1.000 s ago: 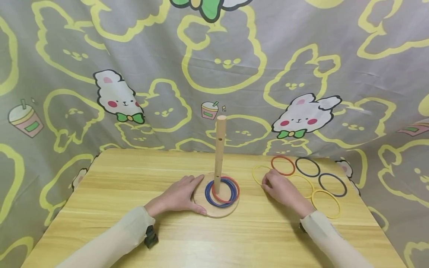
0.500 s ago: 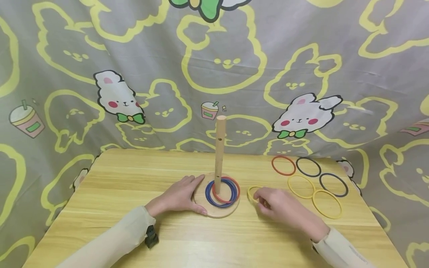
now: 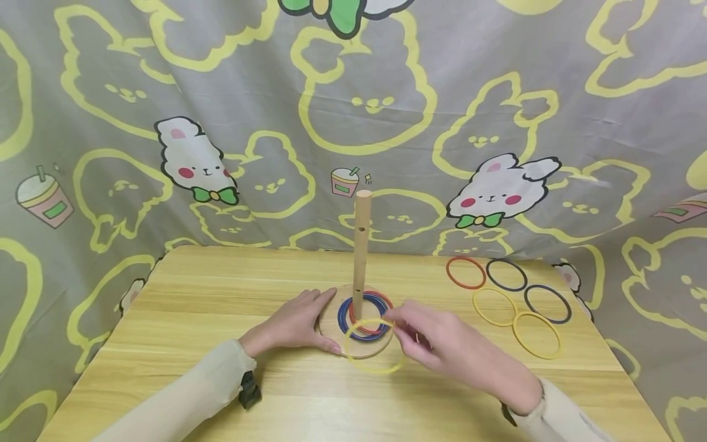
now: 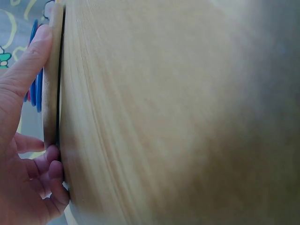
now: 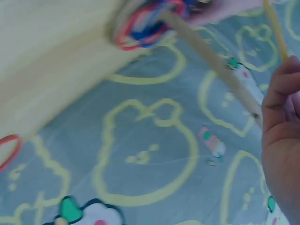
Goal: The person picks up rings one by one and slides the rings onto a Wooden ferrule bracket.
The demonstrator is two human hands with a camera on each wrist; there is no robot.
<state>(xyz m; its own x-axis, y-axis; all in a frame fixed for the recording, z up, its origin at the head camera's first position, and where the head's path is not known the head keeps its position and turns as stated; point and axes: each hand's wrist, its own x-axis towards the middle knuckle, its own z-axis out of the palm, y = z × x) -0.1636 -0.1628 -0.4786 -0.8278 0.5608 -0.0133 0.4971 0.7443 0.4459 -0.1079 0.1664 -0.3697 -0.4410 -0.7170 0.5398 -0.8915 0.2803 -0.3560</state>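
Note:
My left hand [image 3: 295, 322] holds the left edge of a round wooden base [image 3: 329, 316], thumb at the front and fingers toward the back. In the left wrist view the thumb [image 4: 35, 54] lies along the edge of the base. A wooden post [image 3: 361, 252] rises upright from it. Blue rings [image 3: 343, 325] and a red ring [image 3: 391, 302] lie round the foot of the post. My right hand [image 3: 442, 344] pinches a yellow ring [image 3: 378, 371] by its right side. That ring overlaps the front of the base in the head view, not round the post.
On the right of the wooden table [image 3: 221, 380] lie a red ring [image 3: 448, 267], two dark blue rings [image 3: 488, 270] and two yellow rings [image 3: 537, 356]. A patterned grey curtain [image 3: 276, 73] hangs behind the table.
My right hand has picked up the yellow ring from the left of the loose rings and carried it leftward to the front of the base. The left hand has stayed in place.

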